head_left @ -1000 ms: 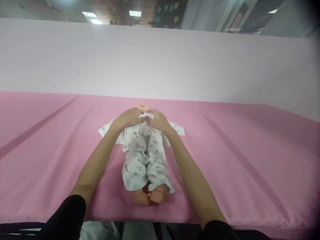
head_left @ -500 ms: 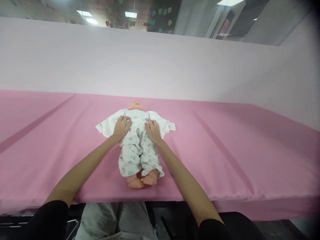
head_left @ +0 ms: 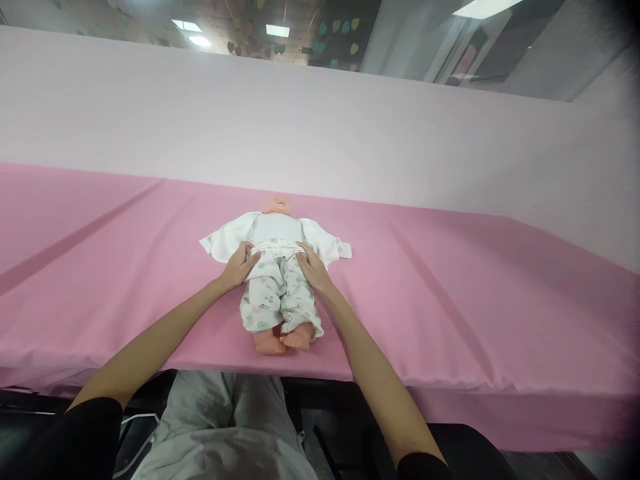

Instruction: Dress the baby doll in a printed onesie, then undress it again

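A baby doll lies on its back with its head toward the wall and bare feet toward me. It wears a white top with the sleeves spread wide and white printed pants. My left hand is closed on the left side of the pants' waistband, thumb on top. On the other side, my right hand grips the waistband in the same manner. Some fingertips of both hands are hidden against the doll's sides and the cloth.
A pink cloth with creases covers the table, whose front edge is just before my lap. Behind it rises a white wall panel with glass above. A black chair stands below the table at the right.
Both hands have slid slightly down from the doll's belly, and the waistband now shows as a gathered band between them. The camera view has shifted slightly.
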Tool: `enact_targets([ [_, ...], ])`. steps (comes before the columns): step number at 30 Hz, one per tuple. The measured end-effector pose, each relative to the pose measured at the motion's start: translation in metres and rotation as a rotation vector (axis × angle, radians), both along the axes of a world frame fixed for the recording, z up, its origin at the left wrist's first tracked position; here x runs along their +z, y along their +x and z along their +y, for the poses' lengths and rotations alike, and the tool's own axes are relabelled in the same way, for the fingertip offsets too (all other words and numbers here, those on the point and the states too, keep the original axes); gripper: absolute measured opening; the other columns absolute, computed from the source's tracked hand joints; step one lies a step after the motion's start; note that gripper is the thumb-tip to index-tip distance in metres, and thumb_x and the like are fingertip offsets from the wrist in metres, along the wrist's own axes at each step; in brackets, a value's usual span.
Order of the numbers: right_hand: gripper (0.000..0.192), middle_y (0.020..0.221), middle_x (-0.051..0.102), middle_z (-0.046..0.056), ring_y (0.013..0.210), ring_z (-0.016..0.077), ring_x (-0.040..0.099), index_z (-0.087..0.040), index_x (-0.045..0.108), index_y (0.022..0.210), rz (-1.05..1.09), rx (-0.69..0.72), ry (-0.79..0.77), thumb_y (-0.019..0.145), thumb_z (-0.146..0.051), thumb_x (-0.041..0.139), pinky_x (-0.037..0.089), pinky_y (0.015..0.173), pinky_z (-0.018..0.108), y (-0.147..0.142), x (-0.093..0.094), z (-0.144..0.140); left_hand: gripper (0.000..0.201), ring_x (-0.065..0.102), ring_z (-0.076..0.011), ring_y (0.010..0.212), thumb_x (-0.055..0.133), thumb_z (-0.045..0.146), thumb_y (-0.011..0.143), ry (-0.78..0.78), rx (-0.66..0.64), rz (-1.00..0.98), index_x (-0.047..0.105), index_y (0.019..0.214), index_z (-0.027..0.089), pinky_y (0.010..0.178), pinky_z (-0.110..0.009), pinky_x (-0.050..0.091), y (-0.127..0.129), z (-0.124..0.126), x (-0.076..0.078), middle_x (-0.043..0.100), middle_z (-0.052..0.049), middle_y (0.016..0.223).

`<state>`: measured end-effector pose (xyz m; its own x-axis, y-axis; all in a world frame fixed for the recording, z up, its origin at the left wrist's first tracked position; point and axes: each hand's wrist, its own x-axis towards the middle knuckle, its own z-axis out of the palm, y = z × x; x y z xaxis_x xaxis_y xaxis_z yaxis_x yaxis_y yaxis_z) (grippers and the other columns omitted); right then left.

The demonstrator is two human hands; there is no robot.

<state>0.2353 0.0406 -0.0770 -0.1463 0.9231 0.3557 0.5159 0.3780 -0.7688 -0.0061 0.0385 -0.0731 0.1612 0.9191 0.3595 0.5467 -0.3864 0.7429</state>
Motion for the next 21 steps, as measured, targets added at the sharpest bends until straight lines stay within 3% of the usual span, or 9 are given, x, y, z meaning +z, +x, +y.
enact_targets([
  [8,0.058,0.142,0.046,0.002,0.133,0.0229,0.039,-0.027,0.051,0.134,-0.01,-0.007,-0.136,0.083,-0.055,0.053,0.029,0.111,0.039,0.01,0.019,-0.005,0.073,0.045,-0.0164,0.053,0.052,0.062,0.078,-0.153,-0.083,0.206,0.032,0.135,0.02,0.057,-0.026,0.032,-0.006,-0.004,0.018,0.038,0.009,0.052],
  [15,0.061,0.141,0.048,0.007,0.13,0.0248,0.043,-0.024,0.051,0.135,-0.039,-0.079,-0.161,0.081,-0.052,0.057,0.034,0.105,0.038,0.012,0.023,-0.006,0.07,0.044,-0.0153,0.053,0.054,0.06,0.078,-0.105,-0.003,0.221,0.04,0.135,0.02,0.056,-0.025,0.031,0.002,-0.015,0.028,0.035,0.009,0.049],
  [17,0.055,0.131,0.056,0.009,0.121,0.0262,0.05,-0.02,0.058,0.126,-0.05,-0.109,-0.148,0.081,-0.052,0.055,0.038,0.099,0.037,0.01,0.022,-0.006,0.069,0.044,-0.0155,0.053,0.053,0.06,0.079,-0.097,0.012,0.218,0.041,0.135,0.021,0.057,-0.025,0.031,0.004,-0.017,0.029,0.034,0.009,0.049],
  [19,0.045,0.107,0.067,0.009,0.101,0.0265,0.06,-0.018,0.067,0.103,-0.086,-0.125,-0.164,0.082,-0.053,0.051,0.044,0.085,0.036,0.011,0.021,-0.005,0.067,0.044,-0.0156,0.053,0.051,0.058,0.082,-0.085,-0.004,0.196,0.039,0.136,0.02,0.057,-0.025,0.031,0.005,-0.019,0.025,0.034,0.009,0.049],
  [21,0.042,0.083,0.067,0.007,0.08,0.0241,0.06,-0.017,0.066,0.079,-0.125,-0.132,-0.205,0.082,-0.055,0.049,0.043,0.07,0.032,0.012,0.02,-0.004,0.065,0.044,-0.0158,0.052,0.046,0.054,0.086,-0.068,-0.035,0.166,0.035,0.139,0.019,0.058,-0.025,0.031,0.006,-0.019,0.019,0.033,0.009,0.049],
])
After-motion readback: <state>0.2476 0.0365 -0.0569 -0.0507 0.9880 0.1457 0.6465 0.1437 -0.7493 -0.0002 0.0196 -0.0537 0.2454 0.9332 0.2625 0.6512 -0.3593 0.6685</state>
